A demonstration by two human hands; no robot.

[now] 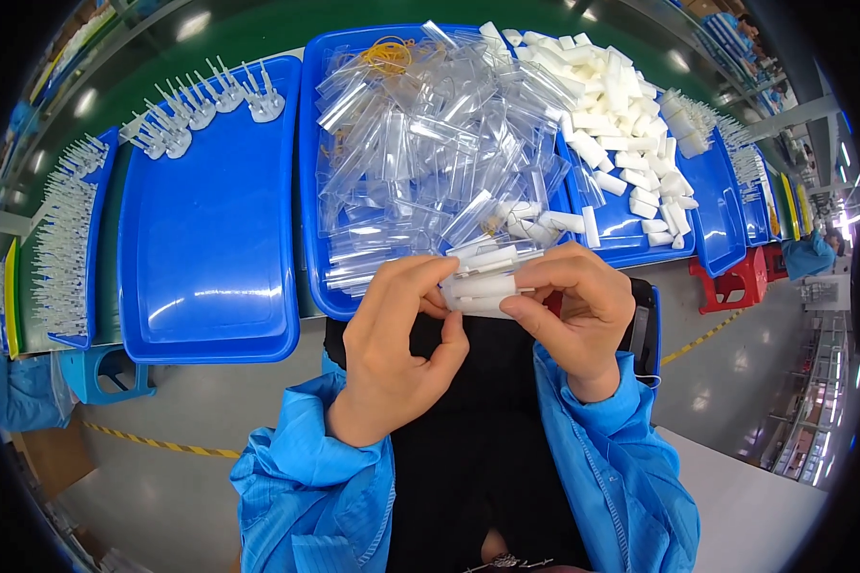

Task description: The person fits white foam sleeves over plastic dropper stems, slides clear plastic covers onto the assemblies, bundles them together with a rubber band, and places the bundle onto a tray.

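In front of my body I hold a cluster of white tubes [484, 286], its tubes lying side by side and pointing right. My left hand [392, 344] closes its fingers on the left end, where a pale translucent base shows in part. The thumb and fingers of my right hand [583, 304] pinch the right end of one white tube. How deep that tube sits on the cluster is hidden by the fingers. Just beyond my hands stands a blue tray [308, 191] heaped with clear plastic sleeves [430, 143].
Right of it, many short white tubes [631, 143] fill another blue tray [631, 250]. On the left, a blue tray [210, 229] bears several white pronged pieces [201, 110] at its far end. Orange rubber bands [388, 57] lie on the sleeves. A red stool [731, 285] stands at right.
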